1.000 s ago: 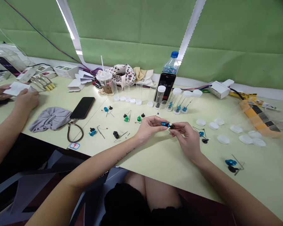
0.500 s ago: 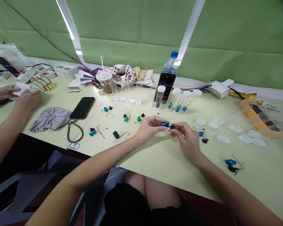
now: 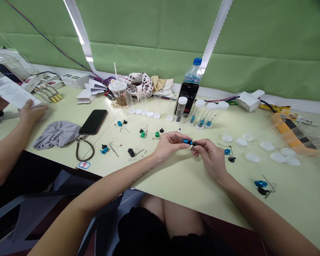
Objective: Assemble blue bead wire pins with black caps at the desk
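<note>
Between both my hands is a small shiny blue metal part with a black end piece (image 3: 187,141), held sideways above the table. The fingertips of my left hand (image 3: 170,145) pinch its blue end. My right hand (image 3: 209,154) has thumb and forefinger closed on the black end. Just right of that hand lies another blue part with a black disc (image 3: 227,152) and thin hex keys. Similar sets in blue, black and green are spread to the left, among them a green part (image 3: 142,134) and a black part (image 3: 131,152).
Clear tubes with white caps (image 3: 201,115) stand ahead, beside a phone showing a timer (image 3: 187,96) and a water bottle (image 3: 193,73). Loose white caps (image 3: 241,142) lie to the right. Left are a dark phone (image 3: 93,122), a grey cloth (image 3: 57,134) and another person's hands holding white card (image 3: 13,93).
My hands stay nearly in place, with the blue part shifted very slightly. The other person's white card has been raised and turned, showing a larger face. The timer advanced one second.
</note>
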Demonstrator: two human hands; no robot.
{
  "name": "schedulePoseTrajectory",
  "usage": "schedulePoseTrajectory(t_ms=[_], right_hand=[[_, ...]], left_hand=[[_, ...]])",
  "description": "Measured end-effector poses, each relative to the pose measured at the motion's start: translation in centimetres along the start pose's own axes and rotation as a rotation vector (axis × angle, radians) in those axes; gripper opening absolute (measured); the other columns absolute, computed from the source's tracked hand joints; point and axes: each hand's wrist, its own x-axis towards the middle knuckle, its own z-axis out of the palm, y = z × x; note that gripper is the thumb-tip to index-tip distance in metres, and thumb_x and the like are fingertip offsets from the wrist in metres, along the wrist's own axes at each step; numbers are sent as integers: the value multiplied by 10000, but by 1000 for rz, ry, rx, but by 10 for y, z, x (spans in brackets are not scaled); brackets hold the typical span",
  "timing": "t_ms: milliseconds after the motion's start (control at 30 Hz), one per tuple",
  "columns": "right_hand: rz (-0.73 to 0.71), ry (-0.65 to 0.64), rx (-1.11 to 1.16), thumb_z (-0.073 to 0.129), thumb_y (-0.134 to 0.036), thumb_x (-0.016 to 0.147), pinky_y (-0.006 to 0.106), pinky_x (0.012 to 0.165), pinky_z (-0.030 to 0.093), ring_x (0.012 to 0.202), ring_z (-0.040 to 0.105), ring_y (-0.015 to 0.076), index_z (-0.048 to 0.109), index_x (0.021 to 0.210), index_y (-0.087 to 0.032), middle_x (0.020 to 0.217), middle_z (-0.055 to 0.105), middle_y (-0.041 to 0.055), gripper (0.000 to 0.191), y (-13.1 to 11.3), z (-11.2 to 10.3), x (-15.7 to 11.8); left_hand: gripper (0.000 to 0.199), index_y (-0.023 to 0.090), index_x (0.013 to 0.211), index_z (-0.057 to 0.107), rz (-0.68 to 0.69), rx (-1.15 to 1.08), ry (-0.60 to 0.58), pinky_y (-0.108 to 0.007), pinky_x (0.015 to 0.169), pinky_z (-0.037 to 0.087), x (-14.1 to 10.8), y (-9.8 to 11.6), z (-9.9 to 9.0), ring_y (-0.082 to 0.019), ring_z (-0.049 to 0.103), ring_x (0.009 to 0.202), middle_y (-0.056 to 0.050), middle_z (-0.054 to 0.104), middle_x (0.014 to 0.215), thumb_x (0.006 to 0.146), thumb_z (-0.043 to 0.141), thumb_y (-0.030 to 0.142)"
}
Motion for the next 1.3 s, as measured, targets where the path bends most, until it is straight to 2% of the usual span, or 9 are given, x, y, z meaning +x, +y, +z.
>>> schedulePoseTrajectory(t_ms=[567, 700, 833, 933, 1100, 1300], right_hand=[[-18, -15, -19, 467, -425, 917, 282, 564, 534, 579, 612, 137, 601, 903, -215, 706, 648, 12, 249, -1, 0, 2], [-15, -19, -52, 468, -436, 913, 304, 600, 549, 621, 630, 149, 591, 991, -216, 767, 662, 24, 263, -3, 0, 2], [-59, 38, -59, 588, -387, 853, 342, 683, 567, 713, 652, 167, 550, 1080, -219, 850, 666, 30, 285, -4, 2, 2], [-110, 80, -75, 615, -338, 839, 337, 691, 568, 736, 654, 165, 563, 1037, -224, 853, 665, 24, 235, -1, 4, 0], [-110, 95, -88, 596, -347, 850, 342, 664, 573, 700, 661, 165, 576, 1004, -224, 834, 671, 22, 198, 7, 7, -6], [-72, 108, 8, 587, -357, 857, 345, 643, 576, 685, 660, 165, 572, 1017, -217, 831, 677, 31, 212, 17, 12, -12]], left_hand=[[269, 132, 820, 688, 0, -26, -14, -347, 848, 477, 0, -1, 0, -159, 644, 831, -65, 692, 883, 593, 807, 212], [280, 135, 831, 688, -14, -23, 13, -346, 857, 475, 1, -1, -1, -166, 643, 856, -69, 696, 897, 593, 807, 219], [295, 140, 850, 687, -13, -16, 40, -339, 855, 473, 1, -2, -2, -162, 644, 852, -64, 700, 896, 594, 807, 224], [305, 134, 846, 688, -17, -6, 40, -328, 839, 476, 1, -1, -2, -158, 642, 838, -69, 699, 888, 585, 812, 231], [323, 136, 835, 701, -33, 28, 31, -319, 796, 485, 0, -1, -3, -155, 643, 783, -72, 706, 867, 566, 823, 266], [231, 138, 778, 727, -1, 92, 59, -286, 742, 480, -1, -3, -2, -147, 620, 760, -84, 702, 848, 704, 729, 357]])
